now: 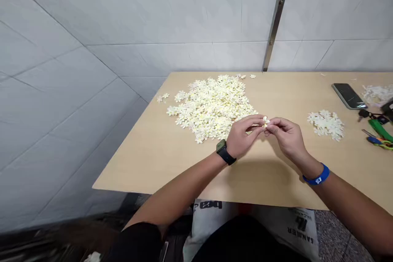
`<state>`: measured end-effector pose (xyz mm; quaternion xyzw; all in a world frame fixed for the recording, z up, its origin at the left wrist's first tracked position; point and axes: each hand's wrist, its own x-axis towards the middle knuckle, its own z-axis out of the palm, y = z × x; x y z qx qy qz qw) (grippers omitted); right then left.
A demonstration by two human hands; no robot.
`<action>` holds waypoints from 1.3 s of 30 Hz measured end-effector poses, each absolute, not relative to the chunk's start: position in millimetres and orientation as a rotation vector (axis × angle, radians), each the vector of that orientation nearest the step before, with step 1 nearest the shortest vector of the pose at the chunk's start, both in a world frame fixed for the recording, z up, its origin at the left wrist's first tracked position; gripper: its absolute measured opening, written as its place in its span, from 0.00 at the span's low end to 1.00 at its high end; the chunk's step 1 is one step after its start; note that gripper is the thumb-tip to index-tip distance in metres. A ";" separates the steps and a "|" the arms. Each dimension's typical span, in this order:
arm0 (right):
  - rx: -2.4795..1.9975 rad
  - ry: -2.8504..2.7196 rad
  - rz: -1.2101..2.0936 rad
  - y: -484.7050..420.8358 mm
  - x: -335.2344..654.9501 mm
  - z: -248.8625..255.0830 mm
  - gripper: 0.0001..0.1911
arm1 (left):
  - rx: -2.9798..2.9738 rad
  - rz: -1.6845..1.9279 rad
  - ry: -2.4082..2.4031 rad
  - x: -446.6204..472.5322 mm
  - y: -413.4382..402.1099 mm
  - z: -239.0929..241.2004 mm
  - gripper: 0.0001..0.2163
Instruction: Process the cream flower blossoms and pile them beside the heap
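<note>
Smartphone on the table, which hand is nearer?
Right: your right hand is left of the smartphone and nearer you; your left hand is farther left.

Pale gray marbled tile walls [196,12] meet in a corner beyond the left edge of a wood-toned counter [138,159]; a metal bar [273,32] rises at its far edge, while speckled gray flooring [333,231] shows below its near edge.
</note>
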<state>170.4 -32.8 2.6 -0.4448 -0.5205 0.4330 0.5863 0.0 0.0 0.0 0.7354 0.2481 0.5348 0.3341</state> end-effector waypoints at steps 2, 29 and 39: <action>-1.031 -1.208 1.006 -34.5 170.9 3.5 0.11 | 1.910 1.384 0.662 0.3 -1.2 0.1 0.04; -1.066 -1.323 0.956 -37.3 165.1 10.9 0.14 | 1.731 1.320 0.713 3.0 -0.7 1.7 0.05; -1.076 -1.238 1.030 -36.0 160.4 3.5 0.16 | 1.798 1.402 0.897 6.6 -5.2 1.4 0.04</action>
